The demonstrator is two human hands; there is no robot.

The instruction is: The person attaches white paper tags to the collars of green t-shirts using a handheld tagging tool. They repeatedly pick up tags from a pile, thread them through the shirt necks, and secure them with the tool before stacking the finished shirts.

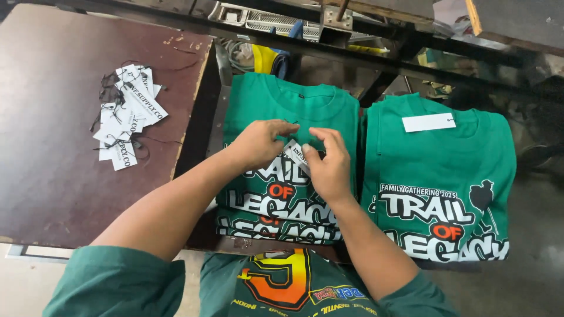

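Two hands over a folded green shirt (282, 105) on the stack. Left hand (258, 142) and right hand (329, 167) both pinched on a small white hang tag (295, 152), held between the fingertips (311, 154) just below the collar. Beside it, a second green shirt (437, 176) already tagged; loose tags (126, 114) heaped on the brown board (53, 176).

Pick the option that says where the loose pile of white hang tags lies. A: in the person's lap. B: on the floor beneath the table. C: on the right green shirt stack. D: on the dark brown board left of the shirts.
D: the pile of white hang tags with black strings sits on the dark brown board, left of the green shirt stack that both hands work over.
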